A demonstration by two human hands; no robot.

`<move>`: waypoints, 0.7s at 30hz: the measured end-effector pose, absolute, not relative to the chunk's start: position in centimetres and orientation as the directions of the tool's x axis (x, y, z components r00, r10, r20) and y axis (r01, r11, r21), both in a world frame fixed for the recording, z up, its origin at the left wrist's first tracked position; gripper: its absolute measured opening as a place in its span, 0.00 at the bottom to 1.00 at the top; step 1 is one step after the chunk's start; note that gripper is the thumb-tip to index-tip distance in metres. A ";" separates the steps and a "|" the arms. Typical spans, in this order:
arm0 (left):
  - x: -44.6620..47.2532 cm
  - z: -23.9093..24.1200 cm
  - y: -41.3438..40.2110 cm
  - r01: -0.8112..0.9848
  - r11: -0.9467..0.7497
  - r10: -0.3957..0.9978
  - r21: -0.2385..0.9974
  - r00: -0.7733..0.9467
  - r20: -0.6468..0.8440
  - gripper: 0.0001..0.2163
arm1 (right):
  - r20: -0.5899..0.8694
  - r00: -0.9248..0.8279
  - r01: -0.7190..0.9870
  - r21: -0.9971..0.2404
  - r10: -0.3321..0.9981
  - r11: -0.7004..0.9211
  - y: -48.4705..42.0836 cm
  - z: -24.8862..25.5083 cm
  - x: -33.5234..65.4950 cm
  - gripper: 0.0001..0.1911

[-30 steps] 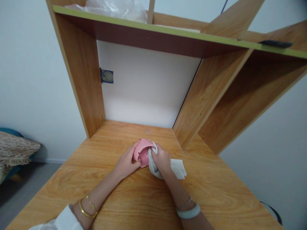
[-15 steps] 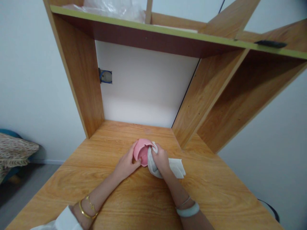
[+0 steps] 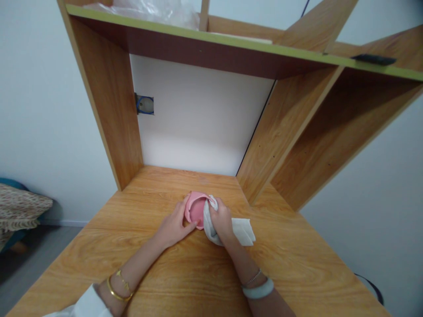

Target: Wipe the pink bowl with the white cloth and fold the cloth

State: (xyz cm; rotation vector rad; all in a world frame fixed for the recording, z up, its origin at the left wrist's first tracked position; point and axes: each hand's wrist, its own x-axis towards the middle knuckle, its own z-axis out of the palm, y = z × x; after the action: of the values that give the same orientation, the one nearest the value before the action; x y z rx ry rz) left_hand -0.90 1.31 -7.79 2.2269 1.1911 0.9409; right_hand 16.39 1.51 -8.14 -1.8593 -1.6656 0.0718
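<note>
A small pink bowl [image 3: 195, 210] is tilted on its side on the wooden desk [image 3: 185, 273], its opening turned toward me. My left hand [image 3: 173, 225] curls around the bowl's left side and grips it. My right hand [image 3: 220, 220] is closed on a white cloth [image 3: 243, 231] and presses it against the bowl's right rim. Part of the cloth trails out to the right on the desk. Bracelets show on both wrists.
Wooden side panels [image 3: 112, 105] and a shelf with a green edge [image 3: 205, 39] enclose the desk's back. A clear plastic bag [image 3: 155, 11] lies on the shelf, a dark flat object [image 3: 375, 58] at its right. A patterned cushion [image 3: 20, 207] sits far left.
The bowl has turned a little in my left hand while the cloth in my right hand shifted slightly along its rim. Both hands stay in the same place.
</note>
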 end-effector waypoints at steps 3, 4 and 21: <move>-1.1 -8.1 1.6 0.507 -0.572 0.820 0.645 0.383 0.426 0.30 | 0.349 0.177 0.915 -0.402 0.920 -0.024 1.2 -7.5 16.1 0.14; -1.2 -7.9 1.6 0.527 -0.575 0.818 0.626 0.393 0.421 0.30 | 0.351 0.161 0.934 -0.356 0.923 -0.028 1.1 -7.2 16.0 0.15; -0.9 -8.4 1.3 0.584 -0.417 0.905 0.696 0.339 0.258 0.32 | 0.398 0.149 0.940 -0.340 0.905 -0.006 1.1 -7.3 16.2 0.18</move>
State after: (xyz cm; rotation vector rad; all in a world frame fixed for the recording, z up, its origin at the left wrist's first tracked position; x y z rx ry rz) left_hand -0.87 1.29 -8.37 2.1193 1.3011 0.8694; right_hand 16.24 1.07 -7.34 -1.9091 -1.7560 -0.0876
